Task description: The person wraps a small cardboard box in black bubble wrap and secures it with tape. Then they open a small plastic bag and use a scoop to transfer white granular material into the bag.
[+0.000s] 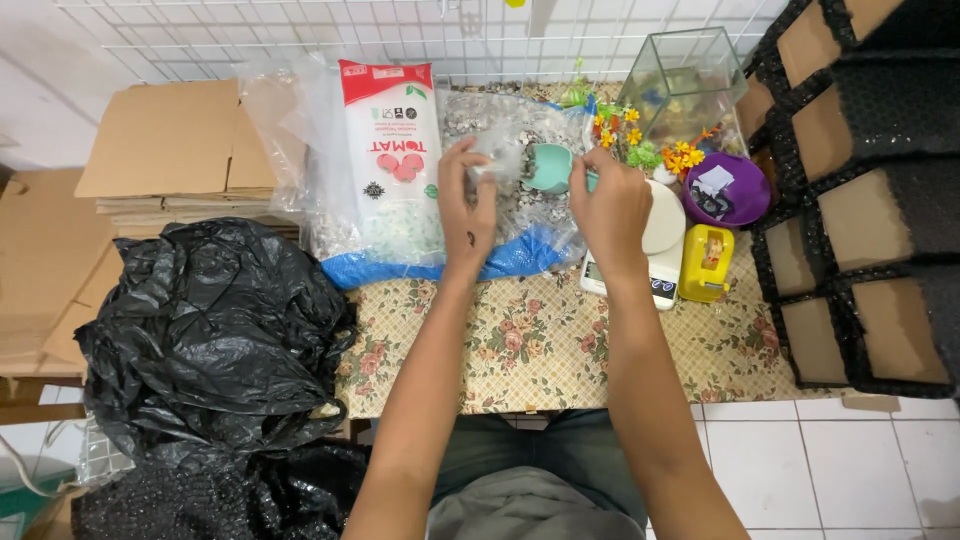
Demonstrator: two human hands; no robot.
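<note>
Floral cloth [520, 345] is covering the small table, with white floor tiles showing below it. On it a clear plastic bag of gravel [520, 180] is lying between a white-and-red sack [392, 150] and a white kitchen scale [655, 245]. The left hand [468, 205] is pinching the bag's plastic near its mouth, fingers closed on it. The right hand [610, 205] is gripping a small teal scoop [550, 167] held over the gravel. A black rubbish bag [205, 330] is bulging at the left.

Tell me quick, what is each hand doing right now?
Left hand: closed, pinching a small clear bag.
Right hand: closed on the handle of a teal scoop.
</note>
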